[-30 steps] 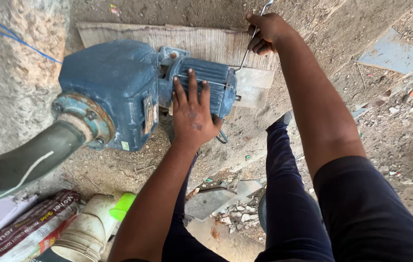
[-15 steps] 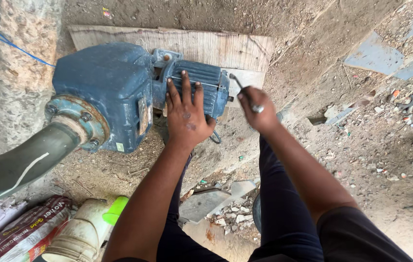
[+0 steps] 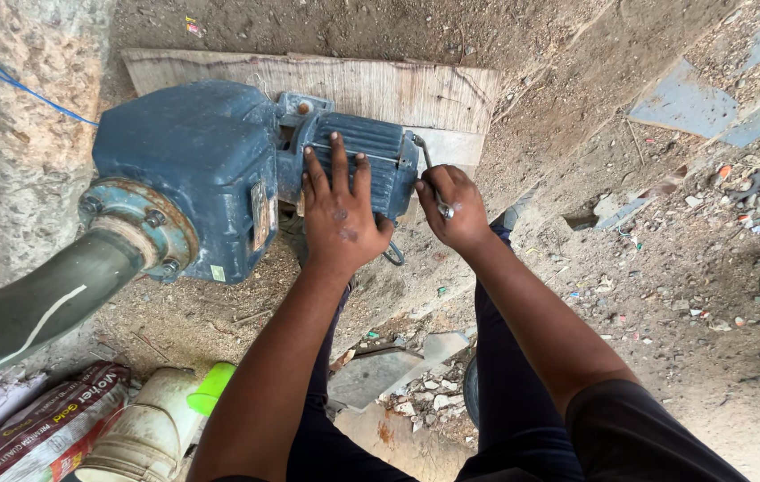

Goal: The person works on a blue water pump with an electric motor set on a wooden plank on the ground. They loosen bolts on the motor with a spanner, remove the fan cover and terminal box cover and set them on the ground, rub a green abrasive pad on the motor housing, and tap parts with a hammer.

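Firmly, right hand (image 3: 456, 207) grip around metal tool (image 3: 427, 170).

Your left hand (image 3: 340, 210) lies flat, fingers spread, on the blue motor (image 3: 358, 161). Your right hand (image 3: 453, 207) is fisted just beside the motor's right end, both forearms reaching forward.

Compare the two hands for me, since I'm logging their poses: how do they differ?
The left hand lies flat and open with fingers spread on the ribbed blue motor; the right hand is closed around a thin metal tool. The left rests on top of the motor; the right sits beside its end. Both are bare.
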`<state>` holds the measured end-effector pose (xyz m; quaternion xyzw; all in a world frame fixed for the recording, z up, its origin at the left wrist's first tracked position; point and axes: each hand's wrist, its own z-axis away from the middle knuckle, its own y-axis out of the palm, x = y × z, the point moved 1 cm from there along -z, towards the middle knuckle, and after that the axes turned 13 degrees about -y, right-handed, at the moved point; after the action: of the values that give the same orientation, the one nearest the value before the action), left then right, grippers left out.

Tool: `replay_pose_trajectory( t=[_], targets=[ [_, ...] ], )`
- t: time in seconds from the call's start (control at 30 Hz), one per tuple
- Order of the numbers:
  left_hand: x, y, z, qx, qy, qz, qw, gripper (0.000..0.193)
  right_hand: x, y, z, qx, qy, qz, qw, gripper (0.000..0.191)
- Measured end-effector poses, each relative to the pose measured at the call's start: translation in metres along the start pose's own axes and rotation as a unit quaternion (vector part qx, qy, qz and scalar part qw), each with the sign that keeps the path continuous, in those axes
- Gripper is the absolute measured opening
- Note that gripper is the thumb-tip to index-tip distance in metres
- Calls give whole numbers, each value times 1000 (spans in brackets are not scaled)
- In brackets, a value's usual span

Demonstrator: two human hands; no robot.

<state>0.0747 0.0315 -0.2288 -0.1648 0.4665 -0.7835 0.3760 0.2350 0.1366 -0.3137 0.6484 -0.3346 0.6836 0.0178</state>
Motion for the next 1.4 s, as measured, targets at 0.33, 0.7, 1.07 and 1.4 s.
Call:
replay_pose_trajectory(
  t=[0.33, 0.7, 1.07, 1.4],
  targets=[
    [3, 6, -2, 11, -1, -12, 1000, 98, 3, -13, -38, 90, 0, -13, 996, 20],
    [4, 6, 1, -10, 11, 1, 1000, 96, -43, -31, -117, 181, 174, -60, 966, 35],
    [2, 1, -1, 4, 11, -9, 1000, 96, -93, -45, -175, 118, 358, -158, 913, 41],
    [4, 5, 0, -1, 10, -10, 1000, 96, -14, -33, -18, 57, 11, -7, 998, 5]
  ],
)
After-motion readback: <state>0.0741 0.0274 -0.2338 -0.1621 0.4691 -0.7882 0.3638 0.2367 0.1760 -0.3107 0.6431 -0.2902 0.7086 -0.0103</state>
